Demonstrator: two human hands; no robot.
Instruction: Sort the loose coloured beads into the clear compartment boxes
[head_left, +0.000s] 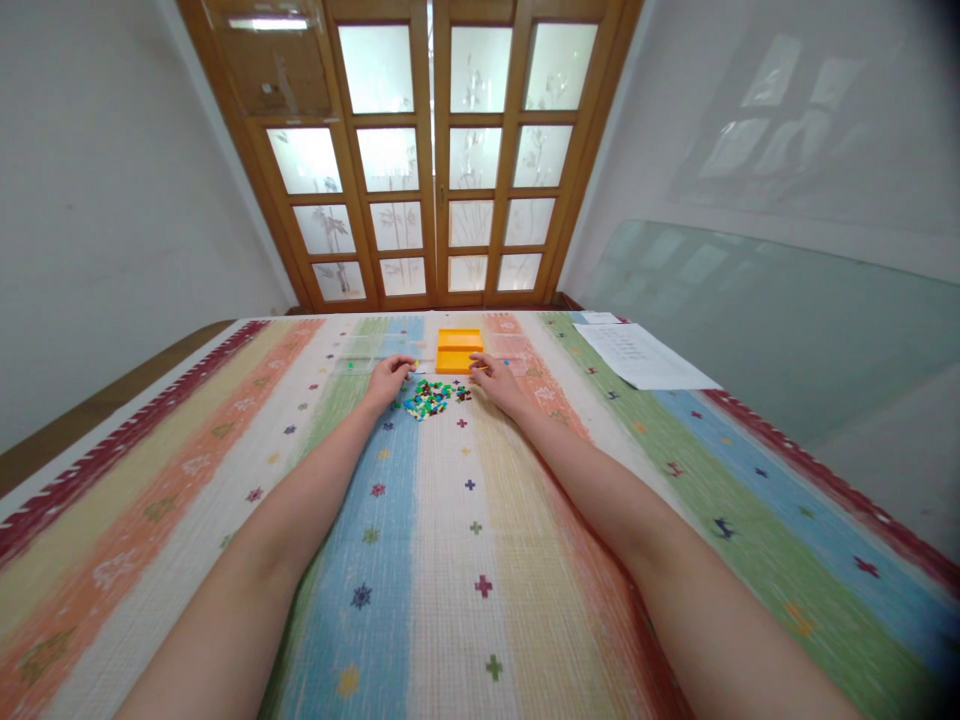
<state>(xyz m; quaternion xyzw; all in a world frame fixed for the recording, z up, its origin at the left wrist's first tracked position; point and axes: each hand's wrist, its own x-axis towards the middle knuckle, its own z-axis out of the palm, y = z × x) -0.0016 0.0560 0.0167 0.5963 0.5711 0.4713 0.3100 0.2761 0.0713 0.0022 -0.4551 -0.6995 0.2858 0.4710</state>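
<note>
A loose pile of small colored pieces (429, 398), mostly green, blue, white and dark brown, lies on the striped cloth between my hands. My left hand (390, 380) is at the pile's left edge, its fingers closed around a small yellow piece (416, 364). On the other side, my right hand (496, 380) reaches in with thumb and fingers bent together in front of the orange tray (460, 333). Whatever is between those right fingertips is too small to make out. The two-part orange tray lies just behind the pile.
Clear plastic trays flank the orange one; a green piece (350, 366) lies at the left and a blue piece (506, 362) at the right. Printed paper sheets (645, 357) rest at the table's far right. Beyond the table stand wooden glass-paned doors (433, 230).
</note>
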